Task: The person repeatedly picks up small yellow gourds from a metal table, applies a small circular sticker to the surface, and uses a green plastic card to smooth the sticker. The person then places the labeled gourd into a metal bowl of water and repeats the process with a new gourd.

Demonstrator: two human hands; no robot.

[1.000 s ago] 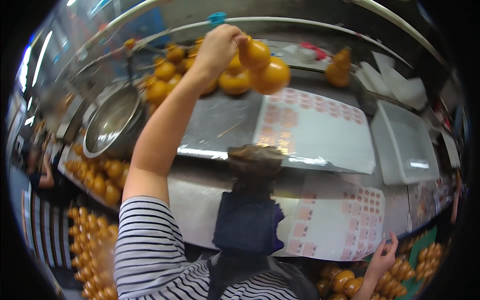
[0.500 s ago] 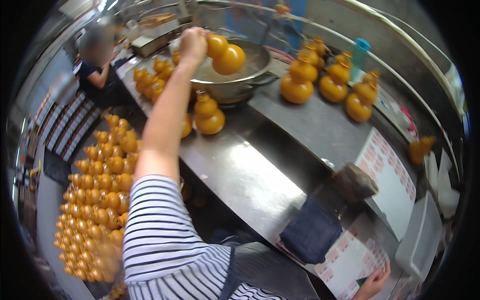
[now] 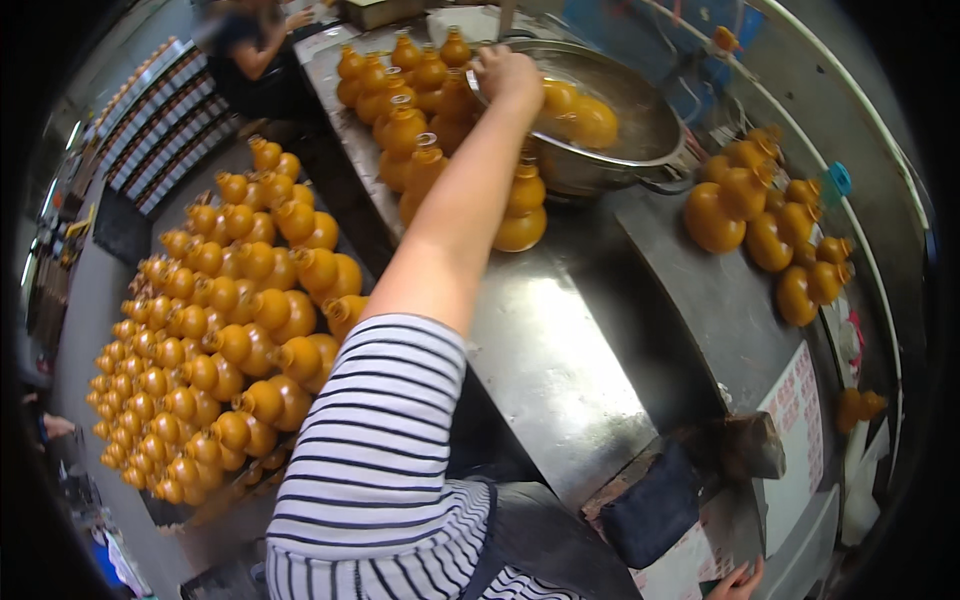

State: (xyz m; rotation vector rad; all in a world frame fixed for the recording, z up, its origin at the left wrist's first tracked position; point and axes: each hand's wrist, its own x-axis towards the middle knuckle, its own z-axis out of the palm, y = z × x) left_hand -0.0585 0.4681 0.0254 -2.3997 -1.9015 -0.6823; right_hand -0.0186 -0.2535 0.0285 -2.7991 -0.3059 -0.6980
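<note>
My left hand point(image 3: 508, 75) is closed at the neck end of a glossy amber, gourd-shaped bottle point(image 3: 590, 122). This bottle lies tilted, low in the wide metal basin point(image 3: 655, 180) of cloudy liquid; how deep it sits is hard to make out. My right hand point(image 3: 738, 582) shows only at the lower edge, fingers curled beside a sheet of red-printed labels point(image 3: 690, 550). Something dark green peeks out by it, and what the fingers hold is hidden. Upright gourd bottles point(image 3: 402, 135) stand close to my left forearm, with another point(image 3: 522, 210) just in front of the basin.
Many gourd bottles point(image 3: 250, 310) fill the low surface at left. A few more point(image 3: 740, 205) stand right of the basin by a teal-capped bottle point(image 3: 836, 182). A dark folded cloth point(image 3: 650, 508), a brown block point(image 3: 755, 446) and another label sheet point(image 3: 795, 430) lie at right. A person point(image 3: 250, 50) is far left.
My left hand has lowered the gourd bottle from above the basin down into it. The view has shifted left, and my right hand now sits nearer the lower edge.
</note>
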